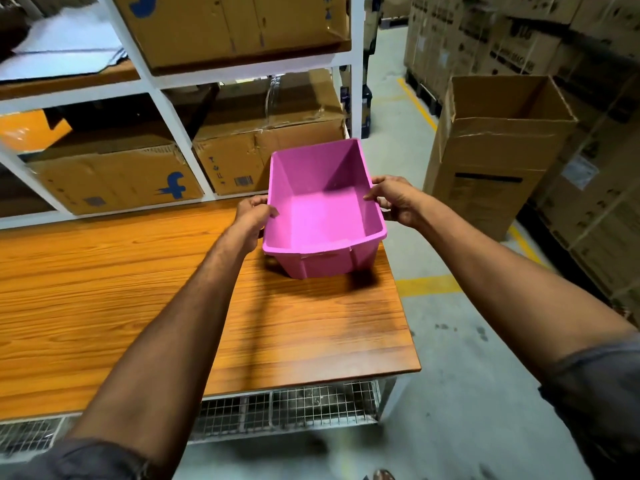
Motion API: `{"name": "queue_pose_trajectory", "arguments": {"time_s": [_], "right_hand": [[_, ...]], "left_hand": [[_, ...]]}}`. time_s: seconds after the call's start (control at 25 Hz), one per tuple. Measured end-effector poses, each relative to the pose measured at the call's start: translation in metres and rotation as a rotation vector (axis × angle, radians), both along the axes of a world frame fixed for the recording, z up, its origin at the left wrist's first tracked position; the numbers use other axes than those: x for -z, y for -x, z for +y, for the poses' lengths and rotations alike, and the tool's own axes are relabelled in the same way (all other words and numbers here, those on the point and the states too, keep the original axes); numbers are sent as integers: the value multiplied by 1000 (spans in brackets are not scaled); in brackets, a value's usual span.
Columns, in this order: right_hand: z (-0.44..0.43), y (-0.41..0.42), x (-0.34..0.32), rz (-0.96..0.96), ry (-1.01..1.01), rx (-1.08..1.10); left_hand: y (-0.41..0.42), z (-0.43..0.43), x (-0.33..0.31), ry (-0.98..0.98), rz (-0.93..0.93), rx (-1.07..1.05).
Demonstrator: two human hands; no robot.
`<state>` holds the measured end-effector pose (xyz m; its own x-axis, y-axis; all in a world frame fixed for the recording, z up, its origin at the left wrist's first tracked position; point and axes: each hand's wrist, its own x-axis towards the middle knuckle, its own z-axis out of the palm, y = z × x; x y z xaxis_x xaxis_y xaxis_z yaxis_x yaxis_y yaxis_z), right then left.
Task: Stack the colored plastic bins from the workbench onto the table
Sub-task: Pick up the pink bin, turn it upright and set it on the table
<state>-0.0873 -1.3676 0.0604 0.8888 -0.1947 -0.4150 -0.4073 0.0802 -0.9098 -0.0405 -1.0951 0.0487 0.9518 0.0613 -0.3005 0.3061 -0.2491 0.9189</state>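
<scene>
An empty pink plastic bin (322, 216) is over the far right corner of the wooden workbench top (138, 299), its base at or just above the wood. My left hand (254, 216) grips the bin's left rim, thumb on top. My right hand (391, 199) grips the right rim in the same way. The bin is upright and slightly tilted toward me. No other colored bins are in view.
White shelving (166, 109) behind the bench holds cardboard boxes (114, 178). A tall open carton (498, 150) stands on the floor to the right, with stacked cartons (595, 202) beyond it. Grey floor with yellow lines runs along the bench's right edge. A wire mesh shelf (294, 407) lies under the bench.
</scene>
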Motion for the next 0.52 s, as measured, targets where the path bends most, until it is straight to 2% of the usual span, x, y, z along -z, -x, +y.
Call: {"name": "queue_pose_trajectory", "arguments": {"time_s": [0.52], "right_hand": [[-10, 2, 10, 16, 7, -55]], "left_hand": [[5, -12, 8, 6, 2, -78]]}}
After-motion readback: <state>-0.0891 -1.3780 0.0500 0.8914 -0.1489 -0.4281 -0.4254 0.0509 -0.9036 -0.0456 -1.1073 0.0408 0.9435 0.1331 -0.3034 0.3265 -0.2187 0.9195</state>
